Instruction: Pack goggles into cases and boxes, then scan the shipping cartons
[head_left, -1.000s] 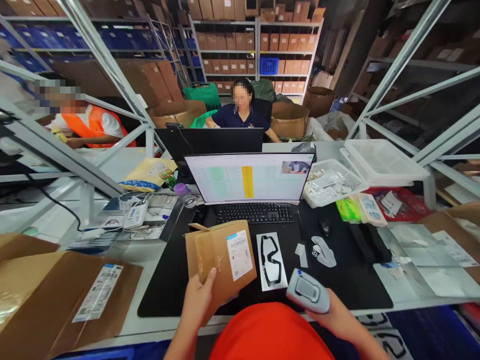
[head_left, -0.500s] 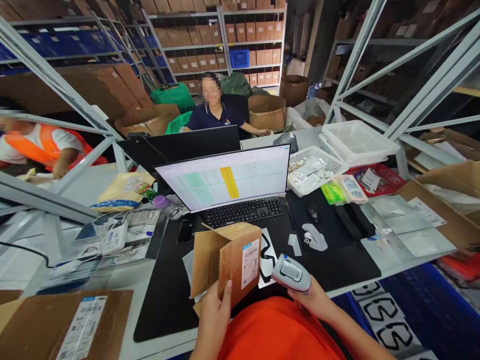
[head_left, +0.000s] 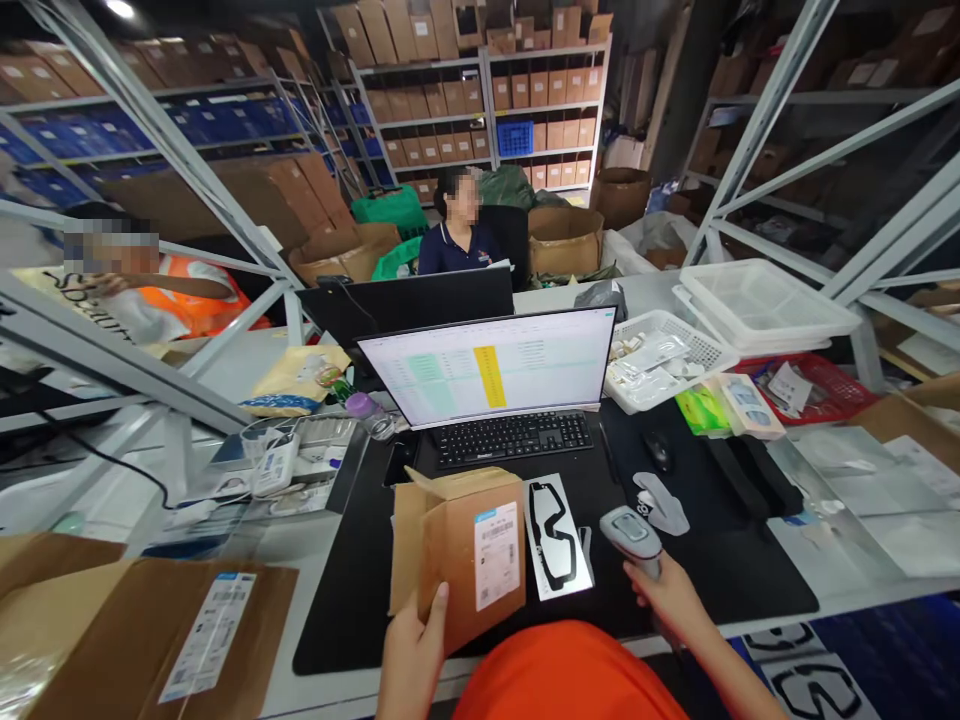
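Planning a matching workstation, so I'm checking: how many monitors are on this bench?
2. A lit monitor stands just behind the keyboard, facing the person. A dark monitor stands behind it, its back to the person, facing the seated co-worker. Others may be hidden.

Bright orange top [head_left: 566, 675] (plain-looking); both forearms [head_left: 712, 645] bare.

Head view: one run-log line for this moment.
left hand holds cardboard box | right hand holds barcode scanner | over black desk mat
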